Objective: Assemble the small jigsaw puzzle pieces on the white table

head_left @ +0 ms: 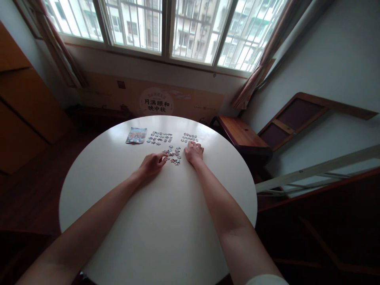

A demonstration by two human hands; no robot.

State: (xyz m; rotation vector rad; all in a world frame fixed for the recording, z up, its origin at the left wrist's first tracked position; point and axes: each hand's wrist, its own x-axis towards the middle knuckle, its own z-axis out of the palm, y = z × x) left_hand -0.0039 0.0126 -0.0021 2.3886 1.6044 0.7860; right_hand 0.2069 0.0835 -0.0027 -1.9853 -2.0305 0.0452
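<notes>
On the white round table (pixel 142 221) lies a loose pile of jigsaw pieces (pixel 175 157), between my two hands. My left hand (pixel 153 163) rests at the pile's left edge, its fingers curled and their tips against the pieces; what they hold, if anything, is too small to make out. To the right of the pile, my right hand (pixel 194 152) has its fingers bent down onto the table, just below rows of laid-out pieces (pixel 190 137). Whatever lies under those fingertips is hidden. Another group of spread pieces (pixel 160 137) sits beyond my left hand.
A small picture sheet (pixel 136 135) lies at the table's far left. Past the table are a printed banner (pixel 190 97) and barred windows. A wooden stool or bench (pixel 240 132) stands near the right rim, with a wooden frame (pixel 297 114) behind it.
</notes>
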